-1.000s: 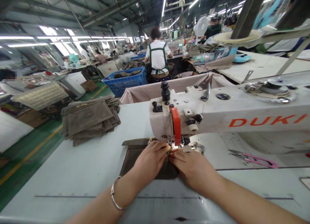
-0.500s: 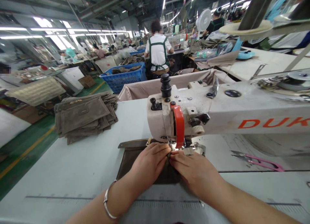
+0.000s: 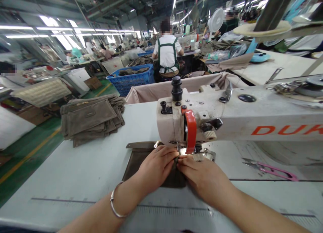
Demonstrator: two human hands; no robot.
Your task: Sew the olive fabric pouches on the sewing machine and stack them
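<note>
A dark brown fabric piece lies flat on the sewing table under the head of a white sewing machine. My left hand rests on the piece with fingers curled, pinching its edge close to the needle. My right hand meets it fingertip to fingertip and pinches the same edge just in front of the presser foot. A silver bangle circles my left wrist. Most of the fabric under my hands is hidden.
A stack of grey-brown fabric pouches sits at the table's far left. Pink-handled thread snips lie to the right of the machine. Beyond the table stand a beige cloth bin, a blue basket and a seated co-worker.
My hands stay pinched on the fabric at the needle. The camera view has shifted slightly; nothing else has visibly moved.
</note>
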